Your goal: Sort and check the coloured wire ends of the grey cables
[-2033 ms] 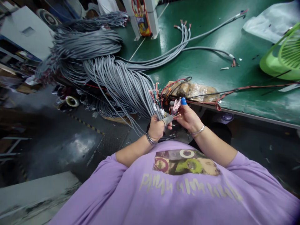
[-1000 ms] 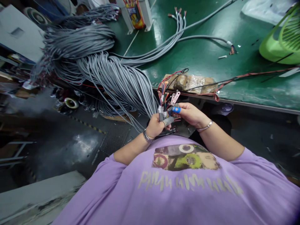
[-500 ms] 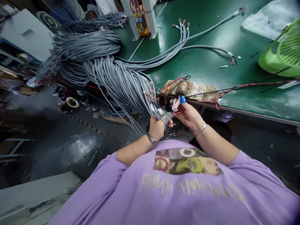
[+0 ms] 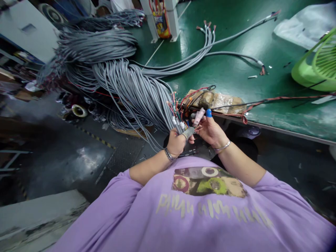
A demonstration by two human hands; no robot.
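My left hand (image 4: 176, 144) is closed around the ends of several grey cables (image 4: 178, 128), with a grey-sleeved cable end sticking out past the thumb toward the right. Thin copper-tipped wires (image 4: 198, 128) fan out of that end. My right hand (image 4: 213, 133), wearing a blue finger cot (image 4: 209, 113) on the thumb, faces it. Between its fingers sits a small pale-pink object (image 4: 198, 116), whose kind I cannot make out; it is right above the bared wires. More coloured wire ends (image 4: 175, 105) stand up beyond my left hand.
A large bundle of grey cables (image 4: 131, 82) hangs over the edge of the green table (image 4: 236, 31). A taped brown block (image 4: 225, 99) lies at the edge, with dark and red leads (image 4: 275, 99). Farther right are a green fan (image 4: 312, 70) and a plastic bag (image 4: 304, 26).
The pink object has turned in my right hand, its outline now narrower and more solid. The bared wires show more clearly beside the right fingers. My left hand keeps its hold; the view has shifted slightly.
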